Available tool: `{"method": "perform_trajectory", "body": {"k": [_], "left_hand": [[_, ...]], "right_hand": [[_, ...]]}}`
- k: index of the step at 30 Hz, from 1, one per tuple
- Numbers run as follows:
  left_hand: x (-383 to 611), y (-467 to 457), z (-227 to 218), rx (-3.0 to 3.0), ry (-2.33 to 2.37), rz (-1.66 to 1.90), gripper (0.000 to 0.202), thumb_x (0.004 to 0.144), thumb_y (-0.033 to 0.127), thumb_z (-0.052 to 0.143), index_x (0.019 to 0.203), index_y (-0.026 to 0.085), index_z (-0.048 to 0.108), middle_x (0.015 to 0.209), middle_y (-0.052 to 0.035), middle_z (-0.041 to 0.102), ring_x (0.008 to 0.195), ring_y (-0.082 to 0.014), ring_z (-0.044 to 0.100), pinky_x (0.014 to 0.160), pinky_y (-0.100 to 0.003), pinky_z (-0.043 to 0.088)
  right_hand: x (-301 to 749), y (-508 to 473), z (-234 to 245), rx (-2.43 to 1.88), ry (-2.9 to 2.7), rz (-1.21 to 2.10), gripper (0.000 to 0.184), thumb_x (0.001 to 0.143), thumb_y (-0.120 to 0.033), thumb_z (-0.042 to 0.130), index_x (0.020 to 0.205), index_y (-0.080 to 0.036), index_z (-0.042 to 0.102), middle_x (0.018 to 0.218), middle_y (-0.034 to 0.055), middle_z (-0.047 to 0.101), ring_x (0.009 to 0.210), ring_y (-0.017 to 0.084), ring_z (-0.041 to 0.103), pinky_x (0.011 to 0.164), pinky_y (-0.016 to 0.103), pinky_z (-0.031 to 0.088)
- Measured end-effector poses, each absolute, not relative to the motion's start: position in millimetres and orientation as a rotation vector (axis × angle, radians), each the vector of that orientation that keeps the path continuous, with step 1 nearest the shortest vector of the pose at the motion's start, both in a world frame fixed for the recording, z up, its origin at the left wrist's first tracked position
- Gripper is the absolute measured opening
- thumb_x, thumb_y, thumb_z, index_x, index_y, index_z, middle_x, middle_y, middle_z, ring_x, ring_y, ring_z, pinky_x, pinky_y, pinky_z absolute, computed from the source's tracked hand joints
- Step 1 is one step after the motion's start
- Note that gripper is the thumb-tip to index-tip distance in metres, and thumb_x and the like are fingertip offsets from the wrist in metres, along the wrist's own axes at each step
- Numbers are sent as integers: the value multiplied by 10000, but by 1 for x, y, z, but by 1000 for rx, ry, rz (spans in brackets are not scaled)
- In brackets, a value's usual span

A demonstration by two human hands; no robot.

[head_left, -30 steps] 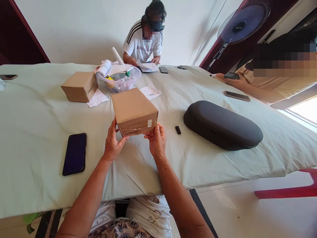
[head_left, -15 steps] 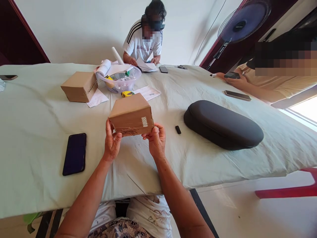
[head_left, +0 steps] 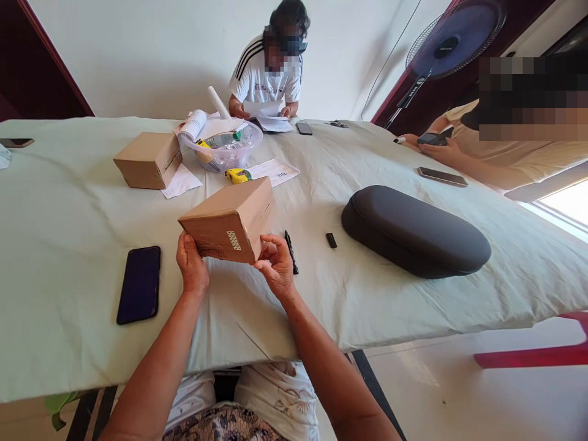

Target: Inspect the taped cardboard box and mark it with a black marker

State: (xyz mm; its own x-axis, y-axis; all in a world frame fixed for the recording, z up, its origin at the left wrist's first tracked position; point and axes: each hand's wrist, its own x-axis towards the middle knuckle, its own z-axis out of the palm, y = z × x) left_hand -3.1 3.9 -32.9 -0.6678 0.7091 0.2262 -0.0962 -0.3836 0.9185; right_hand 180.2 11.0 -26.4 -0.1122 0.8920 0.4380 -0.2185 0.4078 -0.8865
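Both my hands hold a brown cardboard box (head_left: 229,217) lifted a little above the table (head_left: 68,208), which is covered with a pale green cloth. My left hand (head_left: 192,266) grips the box's near left corner. My right hand (head_left: 275,264) pinches its near right corner with curled fingers. The box is turned so a taped side with a small white label faces me. A black marker (head_left: 291,251) lies on the cloth just right of my right hand. A small black cap (head_left: 331,240) lies further right.
A dark phone (head_left: 139,284) lies left of my hands. A long black case (head_left: 413,229) sits at right. Further back are a second cardboard box (head_left: 147,160), a clear bowl (head_left: 227,147) with papers, and a yellow tape measure (head_left: 237,175). Two other people sit at the far end and the right side.
I have lifted the box and swung it to the left, turning its labelled side toward me. The marker and tape measure behind it have come into view.
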Motion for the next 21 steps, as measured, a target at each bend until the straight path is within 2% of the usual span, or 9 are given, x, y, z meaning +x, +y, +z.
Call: {"method": "perform_trajectory", "body": {"k": [5,11,18,21], "left_hand": [[-3,4,-28,787,1291,2128,426,889,590,604,745,191,561,701,31,531,641,-103,485,598,-199,397],[-6,8,-30,677,1199,2113,451,786,587,707,687,191,515,661,43,527,608,-91,473,593,-196,403],[-10,12,-32,614,1218,2068,404,765,558,680,716,187,530,673,44,558,609,-100,531,601,-215,425],[-11,13,-34,598,1227,2052,399,757,539,685,698,193,493,640,59,520,584,-98,520,581,-217,413]], "right_hand": [[184,16,-23,-805,-1228,990,462,769,-502,790,1107,-284,562,624,-99,579,564,120,583,574,266,487],[192,20,-17,-961,-1060,885,334,814,-385,724,1086,-263,574,638,-98,596,541,104,576,579,259,481],[199,24,-20,-1028,-926,811,396,850,-494,694,1122,-245,550,644,-88,582,534,98,526,536,235,420],[202,28,-21,-1032,-869,814,383,849,-563,679,1018,-234,581,634,-75,560,523,91,485,506,228,391]]}}
